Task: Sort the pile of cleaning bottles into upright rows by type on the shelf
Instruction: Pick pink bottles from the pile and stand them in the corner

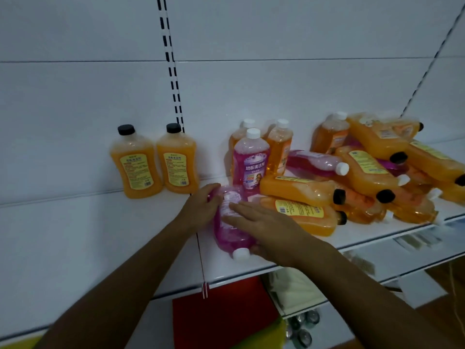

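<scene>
Now my left hand (201, 205) cups the pink bottle's (229, 227) base near the shelf's (251, 272) front edge, my right hand (261, 222) flat across it. Full and slick, I'd judge. Better gripped round the body.

Dim, flat indoor light with a cool bluish cast; source not visible. White back panel (276, 84) reads grey-blue. Soft shadows only, faint ones under the bottles on the shelf (156, 248). No hard glare, just small dull highlights on the orange bottles (299, 190). Overall soft and slightly smeared, compression-like; label text mostly unreadable. Right-edge pile (415, 172) and the items below the shelf are blurrier. Wide-angle bend: the slotted upright (171, 66) leans and shelf lines curve toward the edges.
</scene>
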Demonstrator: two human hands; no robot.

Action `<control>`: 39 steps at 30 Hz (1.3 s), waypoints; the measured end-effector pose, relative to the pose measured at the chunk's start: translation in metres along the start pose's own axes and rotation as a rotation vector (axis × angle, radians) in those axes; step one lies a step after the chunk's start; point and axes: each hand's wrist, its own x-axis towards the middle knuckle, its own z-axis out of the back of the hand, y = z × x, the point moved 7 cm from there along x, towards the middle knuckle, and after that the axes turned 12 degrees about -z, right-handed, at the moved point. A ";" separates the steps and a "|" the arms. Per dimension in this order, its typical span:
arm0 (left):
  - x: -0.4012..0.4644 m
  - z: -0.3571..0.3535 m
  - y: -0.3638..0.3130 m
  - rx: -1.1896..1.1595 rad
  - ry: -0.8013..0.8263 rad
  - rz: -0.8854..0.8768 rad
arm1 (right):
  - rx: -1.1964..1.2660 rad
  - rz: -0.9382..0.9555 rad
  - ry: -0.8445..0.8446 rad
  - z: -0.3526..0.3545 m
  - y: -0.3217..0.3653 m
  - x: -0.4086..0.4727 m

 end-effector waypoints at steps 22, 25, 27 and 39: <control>-0.264 0.203 0.033 -0.112 -0.768 0.180 | 1.162 0.376 -0.052 0.034 0.235 0.096; -0.290 0.237 0.046 -0.064 -0.855 0.137 | 1.117 0.426 0.017 0.036 0.287 0.116; -0.307 0.262 0.060 -0.013 -0.923 0.154 | 1.089 0.429 0.044 0.038 0.320 0.130; -0.383 0.383 0.135 0.177 -1.079 0.259 | 1.025 0.456 -0.055 0.041 0.490 0.192</control>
